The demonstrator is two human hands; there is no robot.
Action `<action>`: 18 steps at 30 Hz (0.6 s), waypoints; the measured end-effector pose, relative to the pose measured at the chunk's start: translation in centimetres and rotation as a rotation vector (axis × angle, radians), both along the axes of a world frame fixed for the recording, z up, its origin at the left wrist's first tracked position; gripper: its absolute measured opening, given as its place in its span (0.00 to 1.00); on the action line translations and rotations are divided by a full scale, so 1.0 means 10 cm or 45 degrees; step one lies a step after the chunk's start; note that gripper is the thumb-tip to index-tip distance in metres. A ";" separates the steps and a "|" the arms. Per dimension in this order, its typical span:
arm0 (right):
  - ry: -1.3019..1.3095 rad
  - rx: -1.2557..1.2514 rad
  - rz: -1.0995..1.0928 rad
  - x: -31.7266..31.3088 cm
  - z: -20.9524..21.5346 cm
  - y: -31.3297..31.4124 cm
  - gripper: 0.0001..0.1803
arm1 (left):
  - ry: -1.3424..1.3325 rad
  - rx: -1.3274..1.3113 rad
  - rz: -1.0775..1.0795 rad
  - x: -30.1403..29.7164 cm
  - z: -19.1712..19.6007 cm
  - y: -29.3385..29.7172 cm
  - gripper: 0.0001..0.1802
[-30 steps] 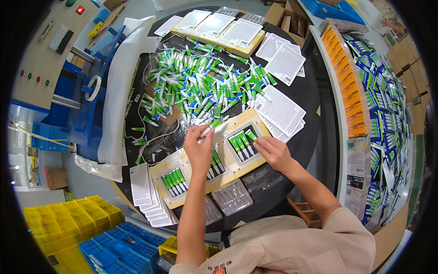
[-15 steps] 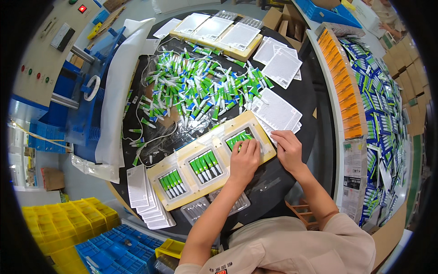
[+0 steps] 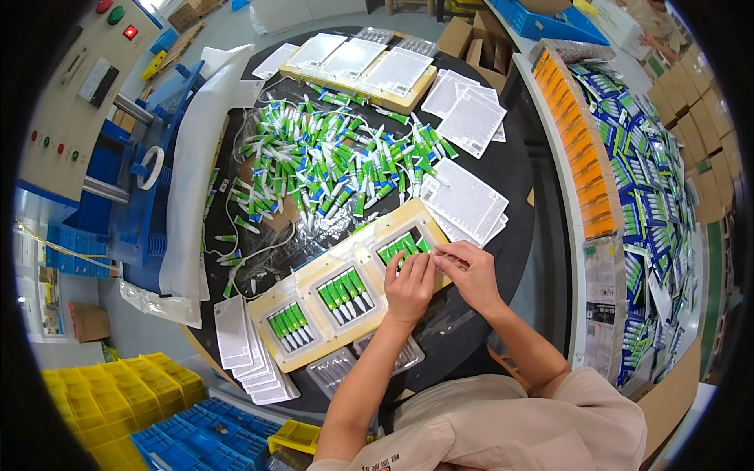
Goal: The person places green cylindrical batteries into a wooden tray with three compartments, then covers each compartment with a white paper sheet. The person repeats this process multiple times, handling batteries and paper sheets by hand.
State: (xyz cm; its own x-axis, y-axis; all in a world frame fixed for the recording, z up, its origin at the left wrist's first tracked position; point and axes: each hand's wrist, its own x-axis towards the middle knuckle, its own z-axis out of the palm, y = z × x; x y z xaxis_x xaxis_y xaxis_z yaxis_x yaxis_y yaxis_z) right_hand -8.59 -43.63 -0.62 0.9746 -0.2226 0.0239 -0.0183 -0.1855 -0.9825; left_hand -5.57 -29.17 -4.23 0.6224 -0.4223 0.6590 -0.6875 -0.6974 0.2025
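A long cream tray (image 3: 314, 351) with three framed windows lies slanted before me. Green tubes with white tips (image 3: 289, 326) lie in a row in the left window, and more green tubes (image 3: 345, 292) fill the middle one. Over the right window, my left hand (image 3: 410, 289) is bent down with its thumb and fingers closed about green tubes (image 3: 399, 246). My right hand (image 3: 471, 275) is beside it, thumb and fingertips pinched together at that window's right edge. Whatever is between the right fingertips is too small to make out.
Beyond the tray lies a heap of loose tubes (image 3: 314, 157). White cards (image 3: 463, 196) lie to the right and a card stack (image 3: 239, 345) at left. Clear blister shells (image 3: 330, 369) sit near me. A second tray (image 3: 404, 102) stands at the back, and a blue machine (image 3: 133, 212) on the left.
My right hand has moved left from the white cards to the right window, beside my left hand. The left hand has shifted slightly left and down. The whole view has shifted a little.
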 end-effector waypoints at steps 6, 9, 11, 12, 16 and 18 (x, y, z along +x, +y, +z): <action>0.140 0.129 0.048 -0.03 0.03 -0.03 0.13 | 0.062 -0.054 -0.006 -0.03 -0.02 0.04 0.11; 0.130 0.097 -0.008 -0.08 0.00 0.00 0.13 | 0.137 -0.102 -0.041 -0.04 -0.03 0.02 0.12; 0.051 -0.043 -0.073 -0.08 -0.05 0.03 0.13 | 0.183 -0.127 -0.046 -0.05 -0.04 0.00 0.13; -0.012 -0.164 -0.106 -0.07 -0.09 0.05 0.13 | 0.204 -0.132 -0.036 -0.06 -0.04 -0.01 0.13; -0.228 -0.503 -0.200 -0.02 -0.27 0.14 0.12 | 0.219 -0.146 0.039 -0.18 0.01 0.04 0.13; -0.205 -0.534 -0.190 -0.02 -0.33 0.18 0.12 | 0.227 -0.182 0.106 -0.27 0.07 0.15 0.12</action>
State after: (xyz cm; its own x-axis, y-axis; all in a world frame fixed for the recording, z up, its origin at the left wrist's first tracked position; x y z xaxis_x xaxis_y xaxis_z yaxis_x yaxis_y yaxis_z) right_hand -8.77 -41.81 -3.87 0.9092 -0.2992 0.2896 0.0711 -0.5737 -0.8160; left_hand -8.24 -27.68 -3.53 0.7627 -0.2752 0.5853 -0.5738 -0.7054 0.4161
